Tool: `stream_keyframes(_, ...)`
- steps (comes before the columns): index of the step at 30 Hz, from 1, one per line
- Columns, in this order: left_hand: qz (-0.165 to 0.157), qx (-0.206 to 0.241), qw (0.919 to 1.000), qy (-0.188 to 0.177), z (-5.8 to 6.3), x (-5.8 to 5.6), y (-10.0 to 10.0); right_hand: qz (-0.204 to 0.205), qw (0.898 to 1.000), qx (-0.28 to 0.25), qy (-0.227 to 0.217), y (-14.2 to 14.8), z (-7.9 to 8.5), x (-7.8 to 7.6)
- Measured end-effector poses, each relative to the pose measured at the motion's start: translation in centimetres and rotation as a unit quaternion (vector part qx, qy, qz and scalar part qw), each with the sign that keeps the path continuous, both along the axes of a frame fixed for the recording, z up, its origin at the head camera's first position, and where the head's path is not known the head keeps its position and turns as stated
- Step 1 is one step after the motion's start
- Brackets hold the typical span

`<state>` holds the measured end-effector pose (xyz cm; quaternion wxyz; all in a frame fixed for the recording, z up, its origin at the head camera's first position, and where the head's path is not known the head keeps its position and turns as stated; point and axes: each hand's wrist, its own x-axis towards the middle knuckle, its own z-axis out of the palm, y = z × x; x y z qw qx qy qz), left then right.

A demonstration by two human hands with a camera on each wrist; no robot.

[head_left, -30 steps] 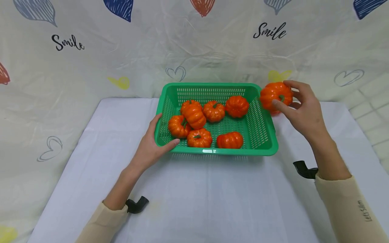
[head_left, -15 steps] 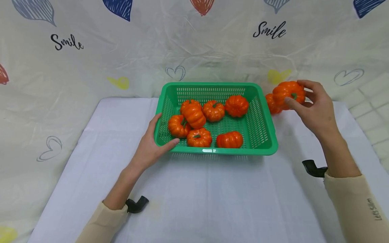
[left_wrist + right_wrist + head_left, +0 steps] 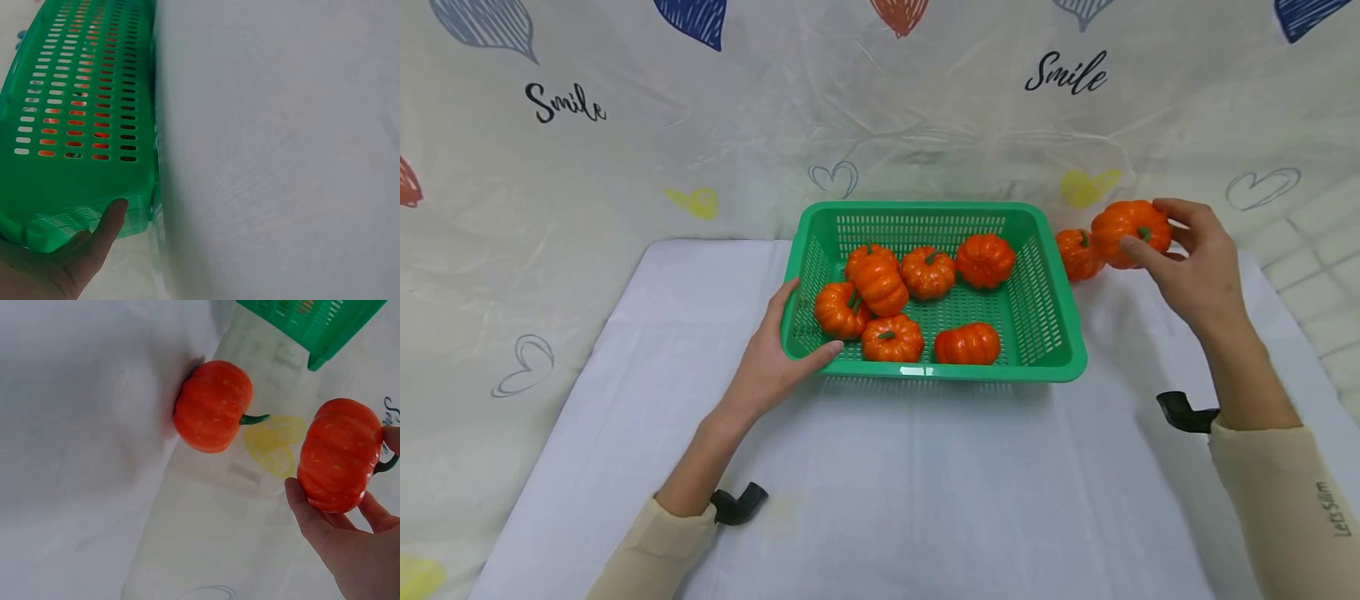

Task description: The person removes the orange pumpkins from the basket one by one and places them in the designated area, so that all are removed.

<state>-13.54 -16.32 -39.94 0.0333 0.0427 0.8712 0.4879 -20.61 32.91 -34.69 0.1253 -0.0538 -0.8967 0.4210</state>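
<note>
My right hand [image 3: 1198, 258] pinches a small orange pumpkin [image 3: 1129, 233] with a green stem, to the right of the green basket [image 3: 925, 372]. In the right wrist view this held pumpkin [image 3: 340, 456] hangs above the table, apart from a second pumpkin [image 3: 214, 406] that sits on the cloth. That second pumpkin [image 3: 1079, 255] is beside the basket's right wall in the head view. With thumb at the near rim and fingers along the outer left side, my left hand [image 3: 767, 362] holds the basket; the left wrist view shows its thumb [image 3: 112, 219] against the green wall.
Several orange pumpkins lie inside the basket, most toward the left, one [image 3: 967, 344] near the front and another [image 3: 985, 261] at the back. A white cloth [image 3: 910, 492] covers the table. Behind it hangs a printed plastic sheet [image 3: 880, 100].
My right hand has moved right with its pumpkin, away from the basket's rim, bringing the pumpkin on the table into view. The left hand and basket stay in place.
</note>
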Motion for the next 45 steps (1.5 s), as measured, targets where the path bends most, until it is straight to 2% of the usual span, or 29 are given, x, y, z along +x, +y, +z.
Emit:
stream_keyframes(25, 0.005, -0.002, 1.0, -0.004, -0.1, 0.0, 0.0, -0.062, 0.995, 0.002, -0.075, 2.7, -1.7, -1.5)
stream_keyframes(45, 0.006, -0.003, 1.0, 0.001, -0.2, -0.1, 0.0, -0.082, 0.988, 0.026, -0.13, 5.4, -4.0, -3.8)
